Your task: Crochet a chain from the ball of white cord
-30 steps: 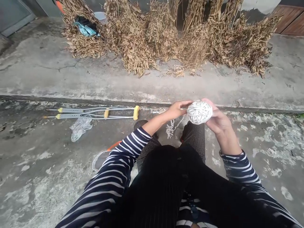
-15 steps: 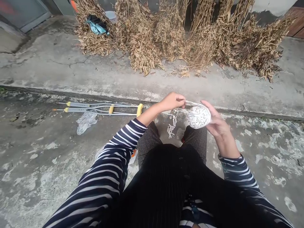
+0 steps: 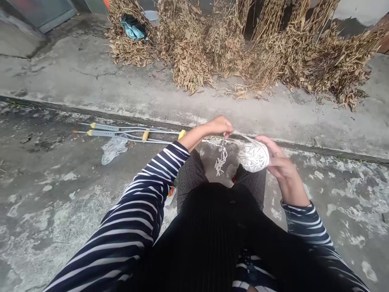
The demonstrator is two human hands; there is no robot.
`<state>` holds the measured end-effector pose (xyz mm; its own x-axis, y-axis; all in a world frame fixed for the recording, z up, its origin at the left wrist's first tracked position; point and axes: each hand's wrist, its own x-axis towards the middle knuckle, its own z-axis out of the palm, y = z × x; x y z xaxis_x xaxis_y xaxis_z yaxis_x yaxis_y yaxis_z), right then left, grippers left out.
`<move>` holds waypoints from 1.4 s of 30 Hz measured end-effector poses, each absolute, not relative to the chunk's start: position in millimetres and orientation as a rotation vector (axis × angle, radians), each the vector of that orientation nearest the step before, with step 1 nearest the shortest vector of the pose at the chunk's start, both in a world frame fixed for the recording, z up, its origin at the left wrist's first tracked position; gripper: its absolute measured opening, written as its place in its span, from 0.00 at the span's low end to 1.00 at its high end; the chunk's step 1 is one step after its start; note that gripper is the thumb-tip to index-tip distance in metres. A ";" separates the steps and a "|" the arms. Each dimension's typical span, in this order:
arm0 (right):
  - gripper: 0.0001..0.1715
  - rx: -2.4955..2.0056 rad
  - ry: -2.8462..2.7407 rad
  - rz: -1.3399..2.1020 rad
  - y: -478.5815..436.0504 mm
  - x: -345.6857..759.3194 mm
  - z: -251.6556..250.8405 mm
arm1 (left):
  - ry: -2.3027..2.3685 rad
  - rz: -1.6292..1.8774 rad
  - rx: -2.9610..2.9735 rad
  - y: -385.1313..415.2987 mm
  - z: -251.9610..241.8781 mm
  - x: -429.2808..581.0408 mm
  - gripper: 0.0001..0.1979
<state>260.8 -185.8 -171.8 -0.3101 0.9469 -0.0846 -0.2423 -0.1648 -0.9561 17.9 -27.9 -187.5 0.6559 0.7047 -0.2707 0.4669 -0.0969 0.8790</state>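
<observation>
2 bare hands work above the person's knees (image 3: pixel 188 182), which are in grey patterned trousers. The left hand (image 3: pixel 215 126) pinches a thin white strand (image 3: pixel 241 136) in its clenched fingers (image 3: pixel 226 126), and the strand runs taut to a ball of white string (image 3: pixel 253 156) held above the right knee. The right hand (image 3: pixel 282 164) grasps the ball from its right side, its curled fingers (image 3: pixel 267 144) resting on the ball, though they look somewhat blurred. A knotted length of white cord (image 3: pixel 221 160) hangs just below the left hand. Off to the left, 2 metal crutches (image 3: pixel 127 132) with yellow pads lie on the concrete ground (image 3: pixel 45 211) beside a clear plastic bag (image 3: pixel 114 150). Bundles of dried leafy stalks (image 3: pixel 188 52) stand on a raised concrete ledge (image 3: pixel 91 89) beyond.
</observation>
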 end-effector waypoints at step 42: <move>0.34 -0.965 -0.979 1.394 -165.9 275.1 -146.8 | 0.573 0.340 1.161 -82.2 -239.9 0.9 0.13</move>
